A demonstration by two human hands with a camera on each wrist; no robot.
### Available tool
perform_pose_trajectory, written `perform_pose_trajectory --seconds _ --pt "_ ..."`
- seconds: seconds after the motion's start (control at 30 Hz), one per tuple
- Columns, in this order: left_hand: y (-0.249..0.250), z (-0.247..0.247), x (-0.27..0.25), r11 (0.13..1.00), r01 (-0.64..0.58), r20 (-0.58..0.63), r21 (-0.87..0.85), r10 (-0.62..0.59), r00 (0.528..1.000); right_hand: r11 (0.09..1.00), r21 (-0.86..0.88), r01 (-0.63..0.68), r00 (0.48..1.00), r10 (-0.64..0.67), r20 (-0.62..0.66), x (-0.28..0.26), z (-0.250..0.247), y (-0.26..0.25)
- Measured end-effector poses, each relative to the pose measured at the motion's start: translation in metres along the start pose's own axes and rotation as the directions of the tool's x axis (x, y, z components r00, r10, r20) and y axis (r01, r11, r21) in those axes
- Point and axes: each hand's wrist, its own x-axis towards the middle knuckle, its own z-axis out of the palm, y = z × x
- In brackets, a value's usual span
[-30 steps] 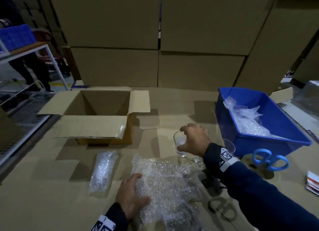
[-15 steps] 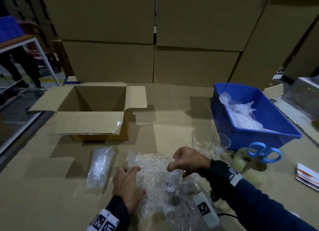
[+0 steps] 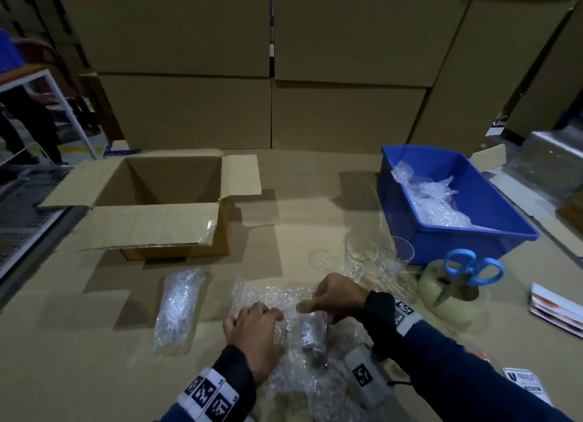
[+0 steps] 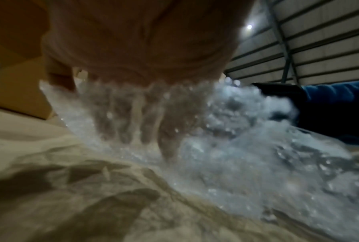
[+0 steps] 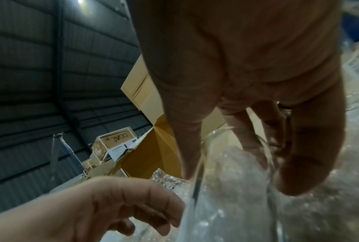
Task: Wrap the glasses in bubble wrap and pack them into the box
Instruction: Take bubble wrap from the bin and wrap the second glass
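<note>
A clear glass point(image 3: 310, 331) lies on its side on a bubble wrap sheet point(image 3: 268, 295) at the table's near edge. My right hand point(image 3: 315, 308) grips the glass at its rim, thumb on one side and fingers on the other; the right wrist view shows this grip point(image 5: 236, 155) on the glass point(image 5: 226, 183). My left hand point(image 3: 255, 327) curls on the sheet's left part beside the glass, its fingers point(image 4: 133, 117) blurred behind wrap. Two bare glasses point(image 3: 361, 254) point(image 3: 397, 254) stand upright behind. A wrapped bundle point(image 3: 178, 308) lies to the left. The open cardboard box point(image 3: 142, 219) is at the back left.
A blue bin point(image 3: 492, 213) holding loose bubble wrap sits at the right. In front of it is a tape roll point(image 3: 454, 301) with blue scissors point(image 3: 473, 267) stuck in it. Cards point(image 3: 555, 308) lie at the far right. Stacked cartons point(image 3: 271, 74) wall the back.
My right hand carried the glass from beside the other glasses down onto the bubble wrap and laid it on its side. My left hand slid right along the sheet toward it.
</note>
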Motion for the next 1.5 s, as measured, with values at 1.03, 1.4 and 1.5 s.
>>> perform_pose_trajectory --seconds 1.03,1.4,1.5 --pt "-0.034 -0.002 0.001 0.603 0.335 0.206 -0.724 -0.275 0.939 0.985 0.163 0.057 0.994 -0.072 0.088 0.007 0.021 0.002" --pt "-0.027 -0.007 -0.005 0.468 0.062 -0.001 -0.882 -0.134 0.991 0.986 0.149 0.074 0.989 -0.092 0.117 0.002 0.023 0.004" --pt "-0.026 -0.002 -0.001 0.444 -0.032 -0.075 -0.896 -0.079 0.994 0.982 0.167 0.085 0.990 -0.103 0.099 0.001 0.024 0.005"
